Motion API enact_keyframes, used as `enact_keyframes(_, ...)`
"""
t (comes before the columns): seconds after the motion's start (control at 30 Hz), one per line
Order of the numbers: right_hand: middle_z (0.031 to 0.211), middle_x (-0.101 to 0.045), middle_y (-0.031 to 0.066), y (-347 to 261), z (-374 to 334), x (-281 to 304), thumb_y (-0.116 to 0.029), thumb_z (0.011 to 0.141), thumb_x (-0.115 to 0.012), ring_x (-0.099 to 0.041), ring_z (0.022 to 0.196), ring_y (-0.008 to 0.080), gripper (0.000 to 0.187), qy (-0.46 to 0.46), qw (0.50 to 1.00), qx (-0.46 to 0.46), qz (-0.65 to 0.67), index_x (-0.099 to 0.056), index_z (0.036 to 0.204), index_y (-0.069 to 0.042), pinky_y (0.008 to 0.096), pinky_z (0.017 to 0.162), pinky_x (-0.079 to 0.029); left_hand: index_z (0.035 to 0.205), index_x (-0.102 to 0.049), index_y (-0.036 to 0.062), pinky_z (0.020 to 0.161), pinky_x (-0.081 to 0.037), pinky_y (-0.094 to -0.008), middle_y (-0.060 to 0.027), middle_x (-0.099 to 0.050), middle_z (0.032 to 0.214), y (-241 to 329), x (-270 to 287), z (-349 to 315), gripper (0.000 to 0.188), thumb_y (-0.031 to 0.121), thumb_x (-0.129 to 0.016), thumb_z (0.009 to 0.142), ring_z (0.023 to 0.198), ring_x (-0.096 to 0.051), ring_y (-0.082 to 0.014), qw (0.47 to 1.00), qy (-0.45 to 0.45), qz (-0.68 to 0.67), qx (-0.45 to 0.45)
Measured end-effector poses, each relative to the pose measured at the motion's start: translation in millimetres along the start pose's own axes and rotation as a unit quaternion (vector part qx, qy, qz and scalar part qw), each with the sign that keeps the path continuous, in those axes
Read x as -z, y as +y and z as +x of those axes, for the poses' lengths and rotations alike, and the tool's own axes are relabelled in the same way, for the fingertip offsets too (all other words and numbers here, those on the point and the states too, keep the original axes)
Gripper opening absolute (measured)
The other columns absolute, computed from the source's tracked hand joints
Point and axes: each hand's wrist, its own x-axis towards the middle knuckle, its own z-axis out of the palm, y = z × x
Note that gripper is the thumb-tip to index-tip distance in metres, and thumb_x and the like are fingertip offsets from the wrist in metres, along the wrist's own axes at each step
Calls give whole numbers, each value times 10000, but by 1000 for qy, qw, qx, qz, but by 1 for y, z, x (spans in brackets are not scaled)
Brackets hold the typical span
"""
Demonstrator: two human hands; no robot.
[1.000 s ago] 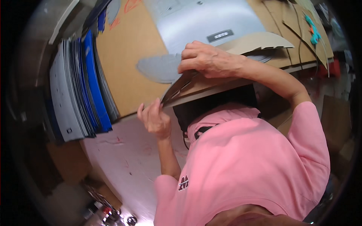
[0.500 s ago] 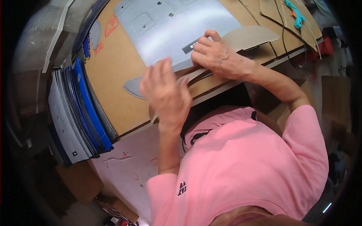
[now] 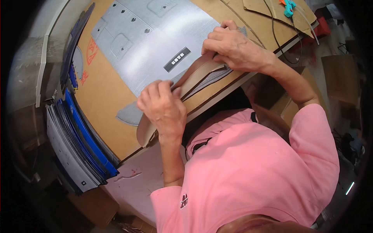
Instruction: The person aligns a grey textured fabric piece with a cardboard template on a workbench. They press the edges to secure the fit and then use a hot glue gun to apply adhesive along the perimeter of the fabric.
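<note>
Cardboard strip [image 3: 199,77] spans the near edge of the silver panel [image 3: 159,48], partly over a curved grey flap [image 3: 127,115], with the left hand [image 3: 164,110] clamped on it by the panel's near-left corner and the right hand [image 3: 237,48] by the near-right. Such a wide-set hold probably steadies the springy board along that edge; the teal glue gun [image 3: 288,8] lies beyond the panel's right side, perhaps for easy reach.

Curved tan cardboard strip [image 3: 196,79] held tilted near table [image 3: 101,93] edge; grey labelled panel [image 3: 149,48] laid flat, partly overlapped.
</note>
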Motion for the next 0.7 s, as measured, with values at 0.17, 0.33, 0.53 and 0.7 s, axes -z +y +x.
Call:
enact_keyframes(0.17,845,-589,25,0,3,-7,-38,758,-649,-553,924,215,152,29,999,7,41,-604,880,-116,390,920,-328,844,-609,75,797,-359,-386,-69,-569,835,14,-27,14,124,50,-678,744,861,-531,-266,996,-32,-80,-21)
enact_keyframes(0.33,801,-546,20,5,-5,-21,-19,723,-611,-522,863,208,87,77,994,73,24,-602,752,-101,334,840,-380,796,-592,71,769,-353,-368,-63,-540,792,7,-37,11,117,-3,-654,731,822,-516,-258,993,-36,-105,-41)
enact_keyframes(0.53,810,-550,24,5,-6,-19,-16,726,-594,-521,874,213,95,74,993,93,3,-622,765,-97,338,847,-392,889,-637,75,775,-361,-370,-63,-527,804,14,-37,17,241,-61,-586,697,806,-505,-261,988,-13,-101,-114)
enact_keyframes(0.7,893,-598,62,26,-21,4,-36,746,-641,-553,962,256,189,54,997,5,60,-647,922,-102,379,886,-386,892,-643,80,775,-359,-381,-60,-525,811,17,-48,16,271,-44,-566,665,807,-495,-251,987,-4,-99,-127)
